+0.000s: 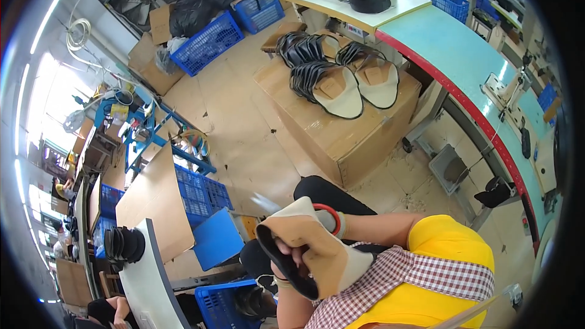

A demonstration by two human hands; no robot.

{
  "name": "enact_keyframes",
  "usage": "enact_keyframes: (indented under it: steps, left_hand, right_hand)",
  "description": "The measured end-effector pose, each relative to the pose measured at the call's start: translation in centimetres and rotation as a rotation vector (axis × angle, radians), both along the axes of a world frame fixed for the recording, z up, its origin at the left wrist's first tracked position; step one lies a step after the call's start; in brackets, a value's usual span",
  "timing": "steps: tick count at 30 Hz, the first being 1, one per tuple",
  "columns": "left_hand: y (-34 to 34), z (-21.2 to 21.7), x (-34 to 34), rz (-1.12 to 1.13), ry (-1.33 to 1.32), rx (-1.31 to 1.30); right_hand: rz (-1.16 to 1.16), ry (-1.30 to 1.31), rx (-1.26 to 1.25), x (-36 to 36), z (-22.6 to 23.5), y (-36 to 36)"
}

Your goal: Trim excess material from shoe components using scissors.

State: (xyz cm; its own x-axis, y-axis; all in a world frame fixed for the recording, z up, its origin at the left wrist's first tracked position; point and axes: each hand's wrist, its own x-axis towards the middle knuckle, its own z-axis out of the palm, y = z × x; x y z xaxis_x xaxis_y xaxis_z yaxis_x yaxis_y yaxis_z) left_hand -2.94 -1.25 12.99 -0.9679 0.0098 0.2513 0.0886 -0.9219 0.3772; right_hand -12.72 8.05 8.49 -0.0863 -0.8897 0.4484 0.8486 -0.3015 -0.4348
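Observation:
A beige and tan shoe upper [341, 259] with a dark lining edge is held tilted in front of my chest. My left hand [292, 252] is closed on it, with fingers showing inside its opening. Behind the upper's far edge is my right hand [333, 223], its fingers mostly hidden. A red loop handle [327, 208] shows at that hand, and blurred pale blades [266, 203] stick out past the upper, so it appears to hold scissors.
Several black-and-cream shoe uppers [341, 91] lie in rows on a cardboard box [311, 137] ahead. A curved turquoise table [451, 42] with a red edge runs along the right. Blue crates [207, 42] stand at the back left. A white board [149, 280] and a blue crate [222, 301] are close on my left.

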Motion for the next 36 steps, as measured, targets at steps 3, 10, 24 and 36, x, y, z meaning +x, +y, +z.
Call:
enact_keyframes:
  steps: [3, 10, 24, 36]
  left_hand:
    - [-5.0, -1.5, 1.7, 0.138, -0.428, -0.546]
    - [-10.2, -11.1, -4.4, 0.606, -0.295, -2.231]
    - [-6.7, -4.9, -7.2, 0.784, -0.187, -1.403]
    - [-20.6, -22.6, 33.5, 1.558, -1.661, -0.884]
  right_hand:
    - [-0.506, 0.543, 0.565, -3.9, 0.3, 4.8]
    - [-1.056, 1.264, 1.146, -3.2, 3.6, 8.9]
    - [-1.915, 0.648, 1.852, -24.8, -8.7, 17.4]
    - [-2.25, 0.39, 1.937, -29.8, -13.3, 12.2]
